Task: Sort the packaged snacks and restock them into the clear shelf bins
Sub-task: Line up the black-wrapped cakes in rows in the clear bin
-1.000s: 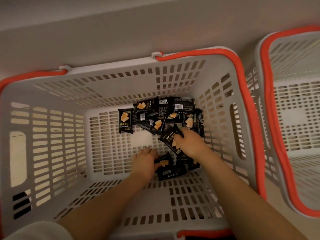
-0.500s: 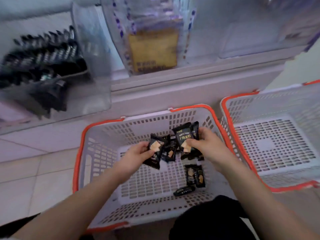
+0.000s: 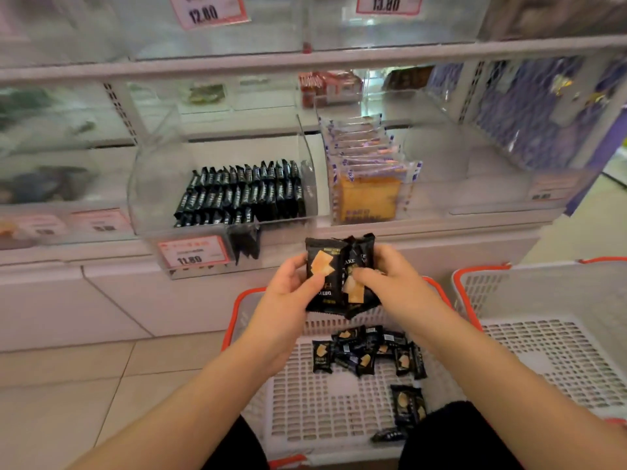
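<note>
A: Several black snack packets [image 3: 368,355] still lie loose on the floor of the near basket [image 3: 237,310], most bunched toward its far edge, two more by its near right corner.

B: And the hands?

A: Both are up out of the basket now. A second ago they were down among the packets, gathering. Now the left hand [image 3: 288,293] and the right hand [image 3: 393,283] meet above the basket's far rim, and their fingers are closed around a small bundle of black packets [image 3: 334,276] held upright between them.

B: So a handful is collected.

A: That's my reading. The view has also lifted from the basket to the shelf, so loading looks like the next step.

B: Where would they go?

A: Just beyond the hands, on the lower shelf, a clear bin [image 3: 159,184] holds rows of matching black packets standing on edge, filling its right part and leaving room at the left. Right of it sits a bin of purple-wrapped cakes [image 3: 366,171]. A second basket [image 3: 556,351] at the right appears empty.
</note>
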{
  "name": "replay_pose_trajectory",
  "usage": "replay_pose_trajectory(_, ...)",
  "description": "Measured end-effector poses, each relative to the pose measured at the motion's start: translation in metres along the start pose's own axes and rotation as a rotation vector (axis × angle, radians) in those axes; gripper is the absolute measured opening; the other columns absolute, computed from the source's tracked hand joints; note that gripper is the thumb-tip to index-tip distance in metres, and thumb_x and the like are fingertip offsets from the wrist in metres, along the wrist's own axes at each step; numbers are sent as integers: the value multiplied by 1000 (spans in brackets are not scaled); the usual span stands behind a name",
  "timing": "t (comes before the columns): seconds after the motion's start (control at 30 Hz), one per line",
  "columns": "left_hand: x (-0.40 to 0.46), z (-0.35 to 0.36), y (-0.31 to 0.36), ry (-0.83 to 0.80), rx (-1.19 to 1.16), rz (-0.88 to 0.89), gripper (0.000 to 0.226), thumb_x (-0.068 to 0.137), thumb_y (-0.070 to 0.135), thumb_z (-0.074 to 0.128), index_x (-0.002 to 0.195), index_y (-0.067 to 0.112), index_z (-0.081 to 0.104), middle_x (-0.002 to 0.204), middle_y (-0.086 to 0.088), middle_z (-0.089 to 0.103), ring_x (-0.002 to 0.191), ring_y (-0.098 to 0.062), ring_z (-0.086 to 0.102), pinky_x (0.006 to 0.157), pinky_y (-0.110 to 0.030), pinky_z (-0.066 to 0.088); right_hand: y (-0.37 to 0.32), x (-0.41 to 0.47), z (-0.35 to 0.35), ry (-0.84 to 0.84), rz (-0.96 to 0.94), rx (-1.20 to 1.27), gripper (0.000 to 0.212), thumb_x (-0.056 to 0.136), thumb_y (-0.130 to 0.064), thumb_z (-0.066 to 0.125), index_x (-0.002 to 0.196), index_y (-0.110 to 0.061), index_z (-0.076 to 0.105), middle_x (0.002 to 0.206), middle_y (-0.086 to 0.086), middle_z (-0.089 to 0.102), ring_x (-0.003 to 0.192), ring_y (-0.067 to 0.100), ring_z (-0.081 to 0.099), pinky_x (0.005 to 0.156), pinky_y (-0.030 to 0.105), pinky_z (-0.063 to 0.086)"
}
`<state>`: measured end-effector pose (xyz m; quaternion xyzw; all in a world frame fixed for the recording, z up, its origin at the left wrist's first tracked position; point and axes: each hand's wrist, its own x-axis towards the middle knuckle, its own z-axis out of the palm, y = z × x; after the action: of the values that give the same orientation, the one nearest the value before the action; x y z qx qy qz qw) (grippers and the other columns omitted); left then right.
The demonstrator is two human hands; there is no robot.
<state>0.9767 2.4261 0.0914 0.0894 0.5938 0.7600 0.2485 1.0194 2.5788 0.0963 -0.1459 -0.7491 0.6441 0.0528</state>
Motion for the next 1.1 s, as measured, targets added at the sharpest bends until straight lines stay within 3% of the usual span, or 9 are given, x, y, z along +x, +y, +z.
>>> replay_pose_trajectory(0.13,-5,-21,26,49,204,168,24,86,9,61,101,28,61,89,8,72,79,-5,68,63,-18,52,-18,1,10,-7,-8,94,15,91,-16,55,96,-31,59,93,-9,69,90,9,64,86,33,49)
replay_pose_trajectory(0.27,-7,-51,76,-266,795,452,38,80,17,70,90,53,64,91,24,69,85,5,63,75,-10,47,-38,7,-1,-152,-42,-2,21,92,-14,56,96,-32,64,91,-9,73,83,5,67,81,27,51)
replay_pose_trajectory(0.4,0,-56,98,-411,1201,483,22,77,28,74,89,44,65,80,26,65,80,8,59,70,-8,44,-53,13,4,-387,-34,-171,25,93,-7,53,109,-24,63,96,6,68,76,9,62,68,17,49)
replay_pose_trajectory(0.53,6,-53,99,-368,1204,522,21,75,31,74,89,36,59,78,25,57,75,13,53,65,-4,38,-55,17,20,-510,1,-202,23,94,-8,49,109,-20,61,104,-1,67,89,4,61,81,17,48)
replay_pose_trajectory(0.63,13,-55,97,-326,1154,595,29,74,30,75,96,32,56,88,24,52,83,12,50,72,-3,36,-62,19,27,-474,42,-101,19,91,-26,52,105,-20,63,94,-7,68,85,1,61,79,16,48)
replay_pose_trajectory(0.8,24,-64,98,-235,1063,734,47,74,29,75,116,19,54,100,21,43,92,18,41,77,1,32,-79,30,36,-543,-87,-264,45,82,-39,61,117,-10,58,116,16,63,97,10,58,94,37,46)
replay_pose_trajectory(0.93,38,-81,110,-107,864,616,30,81,37,61,109,34,49,107,16,54,91,6,51,76,-8,40,-98,51,34,-533,-92,-196,20,85,-18,63,104,-20,66,94,-2,72,85,5,64,77,18,51)
replay_pose_trajectory(1.0,48,-92,118,18,751,561,16,86,38,48,102,40,50,103,16,59,88,5,55,75,-8,43,-108,64,38,-450,-94,-243,12,85,-17,64,96,-19,69,87,-1,73,77,6,64,74,23,50)
replay_pose_trajectory(1.1,74,-111,130,113,978,550,9,91,28,51,92,35,56,86,19,61,80,2,57,66,-2,39,-125,88,52,-132,-145,-396,20,80,-35,65,85,-16,69,81,5,73,70,13,64,71,33,48)
